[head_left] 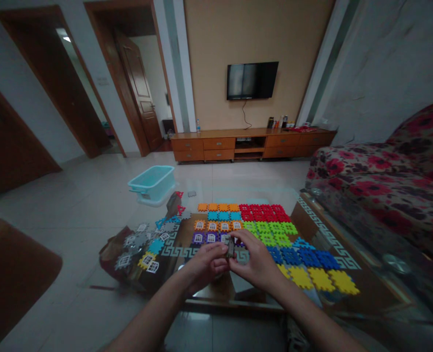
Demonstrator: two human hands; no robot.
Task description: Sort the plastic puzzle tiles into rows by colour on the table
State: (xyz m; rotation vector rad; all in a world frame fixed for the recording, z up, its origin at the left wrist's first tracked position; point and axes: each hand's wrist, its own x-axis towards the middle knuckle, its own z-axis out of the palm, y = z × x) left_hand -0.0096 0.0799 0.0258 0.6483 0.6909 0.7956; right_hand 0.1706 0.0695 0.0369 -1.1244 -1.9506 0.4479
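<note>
A: What's in those hands?

B: A small grey plastic piece point(230, 248), turned edge-on, so it's hard to make out. The right hand point(256, 260) pinches it between thumb and fingertips, and the left hand point(207, 266) curls in close against it, its fingers narrow and touching the piece.

A: And on the glass coffee table point(328, 234)?

B: Interlocking plastic tiles, laid out in blocks of colour. Just past the hands are purple window tiles point(202, 237), with orange window tiles point(212, 225) beyond them. Toward the right edge, blue tiles point(300, 257) and yellow tiles point(321, 278) run down to the near corner. Lime green tiles point(271, 233) sit above those, then red tiles point(264, 212), teal tiles point(224, 215) and plain orange tiles point(218, 207) toward the far edge.

A: How much is laid out, then?

B: Most of it, I'd say — eight tidy blocks. What's left is a loose heap of grey, white, teal and yellow pieces point(141, 242) at the left edge, spilling over a brown bag point(114, 256).

A: Further off?

B: A teal plastic tub point(151, 183) sits on the floor beyond the far left corner, then a wooden sideboard point(253, 145) under a wall-mounted TV point(252, 80), with a floral sofa point(370, 171) along the right.
</note>
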